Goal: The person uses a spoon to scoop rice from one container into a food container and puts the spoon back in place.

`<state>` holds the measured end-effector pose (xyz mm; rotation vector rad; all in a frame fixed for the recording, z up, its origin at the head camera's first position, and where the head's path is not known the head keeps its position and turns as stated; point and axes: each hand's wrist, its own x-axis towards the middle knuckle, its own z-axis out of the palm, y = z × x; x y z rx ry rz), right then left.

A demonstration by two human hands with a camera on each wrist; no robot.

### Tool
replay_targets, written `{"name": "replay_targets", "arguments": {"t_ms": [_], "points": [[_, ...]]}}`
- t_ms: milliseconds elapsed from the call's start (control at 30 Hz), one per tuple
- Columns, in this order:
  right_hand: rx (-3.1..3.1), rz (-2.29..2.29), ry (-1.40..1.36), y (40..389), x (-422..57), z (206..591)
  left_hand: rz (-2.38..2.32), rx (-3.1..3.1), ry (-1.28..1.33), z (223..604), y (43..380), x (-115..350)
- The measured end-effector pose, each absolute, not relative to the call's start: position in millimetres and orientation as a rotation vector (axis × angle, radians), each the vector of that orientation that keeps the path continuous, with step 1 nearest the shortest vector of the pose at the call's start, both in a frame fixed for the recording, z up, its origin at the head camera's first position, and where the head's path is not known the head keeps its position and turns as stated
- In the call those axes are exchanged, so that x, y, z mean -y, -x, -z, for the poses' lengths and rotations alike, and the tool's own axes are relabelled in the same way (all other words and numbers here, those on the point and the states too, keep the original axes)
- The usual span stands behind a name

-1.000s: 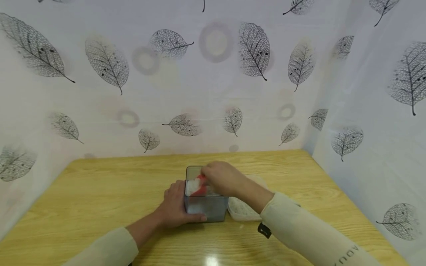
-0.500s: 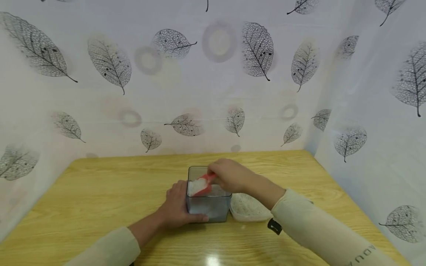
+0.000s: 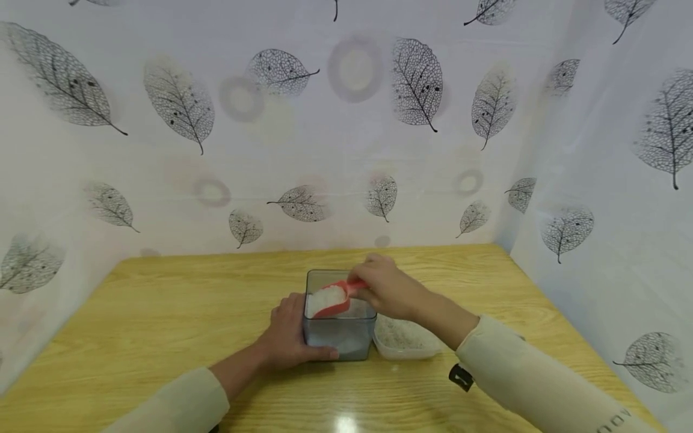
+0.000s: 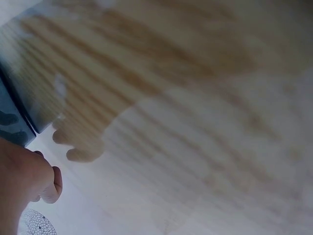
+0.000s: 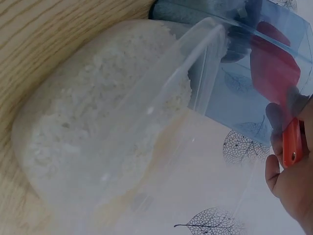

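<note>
My right hand (image 3: 392,288) grips the handle of a red scoop (image 3: 340,308) heaped with white rice (image 3: 326,297). The scoop's bowl is over the open top of a grey see-through rectangular container (image 3: 338,341), just inside its rim. Through the container's wall in the right wrist view, the scoop (image 5: 275,68) shows red, with its orange-red handle end under my fingers. My left hand (image 3: 287,337) holds the container from the left, thumb along the front face and fingers along the side. In the left wrist view only part of this hand (image 4: 29,171) shows, beside the container's corner.
A clear plastic tub (image 3: 407,355) of rice stands against the container's right side, partly under my right forearm. Its wall (image 5: 195,46) looms close in the right wrist view. The wooden table (image 3: 189,313) meets a leaf-patterned curtain (image 3: 335,144) at the back.
My right hand has drawn the scoop up and to the right inside the container, and its heap of rice shows more fully. The left hand keeps its hold on the container.
</note>
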<state>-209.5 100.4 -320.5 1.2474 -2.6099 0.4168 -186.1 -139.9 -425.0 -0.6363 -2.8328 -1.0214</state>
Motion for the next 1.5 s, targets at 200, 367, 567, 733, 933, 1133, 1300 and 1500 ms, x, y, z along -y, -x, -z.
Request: {"name": "replay_targets", "arguments": {"t_ms": [200,367,567,733,933,1133,1300,1500], "points": [[2.525,-0.514,-1.229,209,-103,325,1.026,2.841,0.637,426,186,141],[2.503,-0.544,-1.193,210,-110,328,1.025,2.839,0.650,428,187,142],[2.433,-0.587,-1.184,211,-119,328,1.012,2.831,0.661,427,189,143],[2.387,-0.626,-1.181,209,-123,324,1.018,2.847,0.646,424,189,143],[2.387,-0.637,-1.141,207,-130,323,1.008,2.849,0.641,427,189,142],[2.375,-0.637,-1.110,206,-140,320,1.019,2.847,0.638,429,189,140],[2.312,-0.636,-1.091,204,-152,316,1.011,2.862,0.610,428,187,139],[2.275,-0.631,-1.042,200,-171,311,0.994,2.870,0.607,427,188,139]]}}
